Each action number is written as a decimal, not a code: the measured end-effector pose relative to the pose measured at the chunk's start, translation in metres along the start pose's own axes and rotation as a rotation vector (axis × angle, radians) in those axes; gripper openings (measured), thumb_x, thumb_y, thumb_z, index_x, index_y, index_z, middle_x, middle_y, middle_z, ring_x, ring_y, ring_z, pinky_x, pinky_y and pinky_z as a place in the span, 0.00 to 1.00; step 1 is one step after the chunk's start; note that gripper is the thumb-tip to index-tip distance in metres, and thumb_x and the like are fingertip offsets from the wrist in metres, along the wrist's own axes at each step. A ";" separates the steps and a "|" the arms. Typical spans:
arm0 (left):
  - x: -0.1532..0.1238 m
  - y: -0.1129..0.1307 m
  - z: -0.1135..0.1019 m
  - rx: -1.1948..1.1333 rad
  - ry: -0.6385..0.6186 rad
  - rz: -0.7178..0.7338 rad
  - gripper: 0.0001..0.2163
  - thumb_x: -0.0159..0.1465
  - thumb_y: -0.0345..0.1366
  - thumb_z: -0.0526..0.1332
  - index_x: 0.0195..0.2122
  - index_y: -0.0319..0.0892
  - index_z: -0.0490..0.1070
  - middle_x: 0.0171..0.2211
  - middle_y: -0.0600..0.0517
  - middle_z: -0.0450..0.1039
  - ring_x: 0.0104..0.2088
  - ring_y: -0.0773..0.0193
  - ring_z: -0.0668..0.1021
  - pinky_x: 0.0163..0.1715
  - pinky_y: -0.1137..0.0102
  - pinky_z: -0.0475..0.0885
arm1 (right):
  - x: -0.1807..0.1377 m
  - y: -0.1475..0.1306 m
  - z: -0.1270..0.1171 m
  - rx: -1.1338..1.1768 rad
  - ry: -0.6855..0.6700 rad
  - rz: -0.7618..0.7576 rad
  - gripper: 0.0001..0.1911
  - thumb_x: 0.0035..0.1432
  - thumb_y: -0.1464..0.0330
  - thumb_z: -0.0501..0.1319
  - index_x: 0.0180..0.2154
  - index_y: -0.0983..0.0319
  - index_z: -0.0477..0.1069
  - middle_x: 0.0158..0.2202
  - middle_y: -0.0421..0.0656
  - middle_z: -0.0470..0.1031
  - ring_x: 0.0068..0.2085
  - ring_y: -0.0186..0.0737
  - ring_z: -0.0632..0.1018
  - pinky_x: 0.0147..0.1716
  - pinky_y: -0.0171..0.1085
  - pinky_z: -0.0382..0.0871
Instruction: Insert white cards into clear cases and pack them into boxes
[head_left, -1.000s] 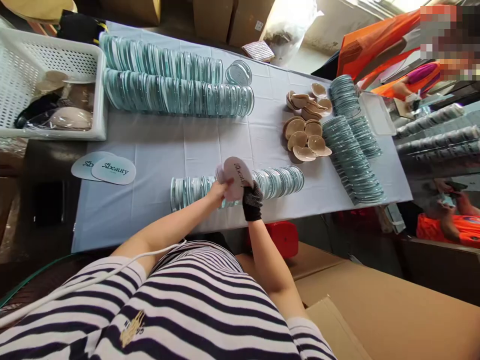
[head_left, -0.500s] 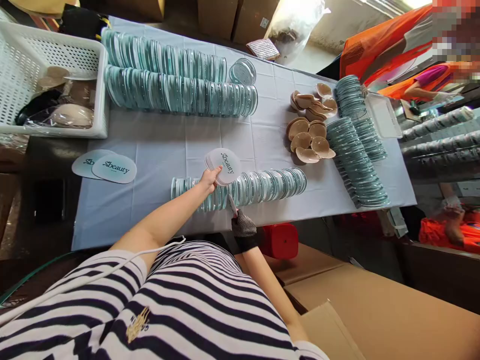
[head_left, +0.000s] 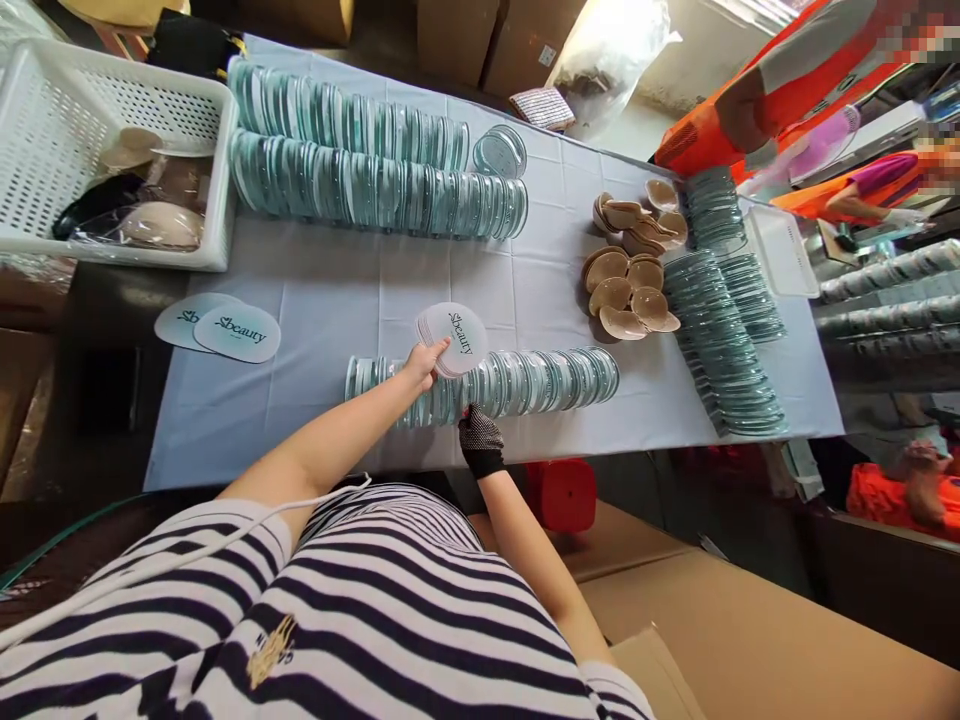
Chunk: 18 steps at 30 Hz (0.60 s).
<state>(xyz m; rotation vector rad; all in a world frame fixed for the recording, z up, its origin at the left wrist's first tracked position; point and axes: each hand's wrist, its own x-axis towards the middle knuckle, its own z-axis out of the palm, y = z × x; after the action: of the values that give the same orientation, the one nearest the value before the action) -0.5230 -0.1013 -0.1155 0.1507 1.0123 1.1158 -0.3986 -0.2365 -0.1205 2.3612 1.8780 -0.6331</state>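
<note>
My bare left hand (head_left: 425, 366) grips a fanned stack of round white cards (head_left: 459, 338) printed "beauty", held over the middle of the near row of clear round plastic cases (head_left: 536, 383). The cases stand on edge, packed side by side. At the near side of this row is my right hand (head_left: 480, 436), in a dark dotted glove. Its fingers are closed against the cases, and whatever lies between the fingertips is hidden. Two more printed cards (head_left: 240, 331) lie overlapped on the table's left part.
Two longer rows of cases (head_left: 375, 190) stand at the back, beside a white basket (head_left: 219, 200) on the left. Tan cups (head_left: 611, 294) and more stacked cases (head_left: 731, 345) are to the right. A red stool (head_left: 566, 497) stands below the table edge. People in orange work beyond.
My right hand has moved up against the near row, and the thin grey piece it held between the cases no longer shows. My left hand keeps the card stack in nearly the same place.
</note>
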 end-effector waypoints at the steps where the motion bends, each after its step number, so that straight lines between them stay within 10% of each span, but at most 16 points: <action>1: 0.000 0.000 0.000 0.004 0.003 -0.003 0.18 0.54 0.29 0.73 0.47 0.35 0.76 0.39 0.42 0.82 0.45 0.52 0.82 0.52 0.56 0.76 | 0.005 -0.002 0.003 -0.014 -0.010 0.001 0.14 0.70 0.67 0.49 0.48 0.62 0.70 0.42 0.48 0.79 0.42 0.42 0.79 0.36 0.35 0.62; 6: -0.002 0.000 -0.001 0.006 -0.010 0.016 0.17 0.55 0.29 0.72 0.46 0.36 0.76 0.39 0.42 0.82 0.44 0.53 0.83 0.52 0.56 0.76 | 0.018 0.000 0.014 0.114 -0.041 0.008 0.12 0.67 0.68 0.50 0.46 0.61 0.71 0.39 0.52 0.78 0.41 0.46 0.78 0.40 0.40 0.66; 15: 0.000 -0.011 0.003 -0.014 0.032 0.141 0.11 0.55 0.26 0.70 0.40 0.35 0.77 0.36 0.45 0.82 0.44 0.55 0.82 0.54 0.58 0.75 | 0.021 0.013 -0.002 1.297 -0.579 0.141 0.15 0.62 0.57 0.55 0.47 0.57 0.62 0.25 0.36 0.69 0.22 0.33 0.69 0.22 0.30 0.63; 18: 0.001 -0.014 0.003 -0.018 0.041 0.169 0.12 0.55 0.26 0.70 0.41 0.35 0.77 0.35 0.45 0.82 0.43 0.55 0.83 0.53 0.58 0.75 | 0.027 -0.002 0.001 1.419 -0.476 0.175 0.16 0.65 0.52 0.52 0.44 0.56 0.63 0.28 0.37 0.71 0.23 0.32 0.69 0.24 0.31 0.66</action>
<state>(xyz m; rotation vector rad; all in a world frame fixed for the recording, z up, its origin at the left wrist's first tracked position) -0.5114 -0.1059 -0.1226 0.2026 1.0406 1.2854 -0.3963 -0.2117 -0.1303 2.3351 0.9838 -2.8329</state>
